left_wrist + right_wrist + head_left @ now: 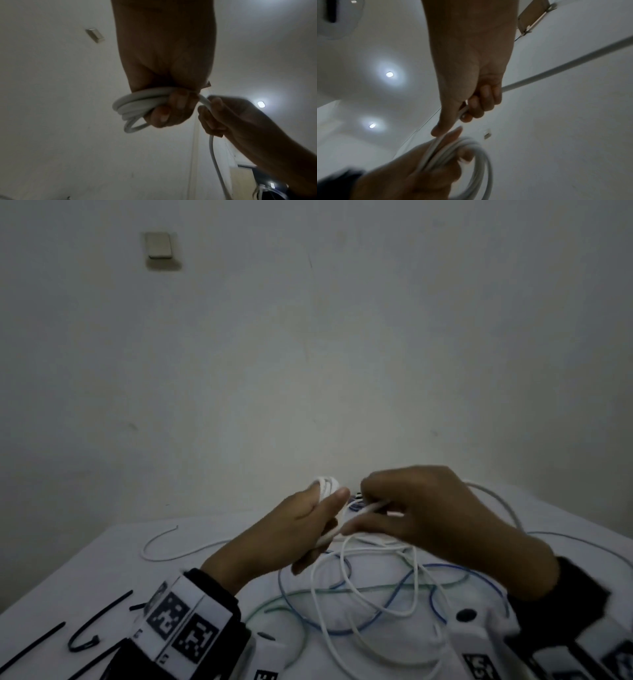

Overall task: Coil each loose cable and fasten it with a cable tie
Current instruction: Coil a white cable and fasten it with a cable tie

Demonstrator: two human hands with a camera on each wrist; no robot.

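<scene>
The white cable [137, 106] sat as a few tight loops bunched inside the left hand [294, 529], whose fingers [178, 102] were curled firmly round the bundle. Just beside it, the right hand [428, 508] pinched the running strand between thumb and curled fingers [481, 102], feeding it toward the coil. The rest of that cable trailed loose below and right of both hands, tangled over a blue cable [346, 628] and a green cable [274, 604]. To coil well, each new loop should probably match the others in size, laid flat without twist. Black cable ties [99, 621] waited left of the left wrist on the white table [85, 577].
</scene>
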